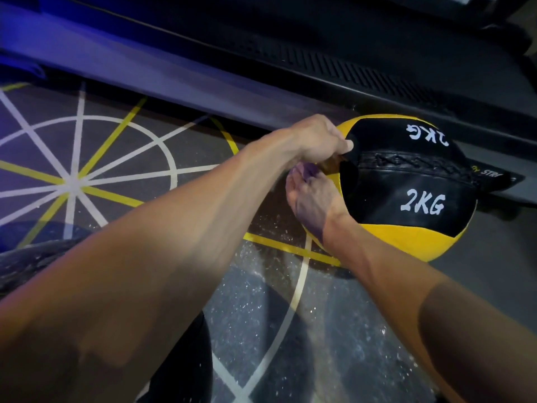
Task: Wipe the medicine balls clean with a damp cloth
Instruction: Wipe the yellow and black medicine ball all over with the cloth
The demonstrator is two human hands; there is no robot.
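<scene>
1. The medicine ball [406, 187], black and yellow and marked 2KG, sits on the speckled gym floor [290, 330], hard against the low dark equipment base [377, 77] behind it.
2. Both hands meet at the ball's left flank, the side facing the floor's painted star of lines [72, 178].
3. The left hand [316, 139] comes over the ball's upper left, fingers curled, pinching a small brownish cloth [329, 164] against the surface.
4. The right hand [312, 199] lies lower on the same flank, fingers loosely spread on the ball, steadying it.
5. The laced seam [415, 164] runs away from the hands across the ball; the far right side looks hardest to reach without turning it.
</scene>
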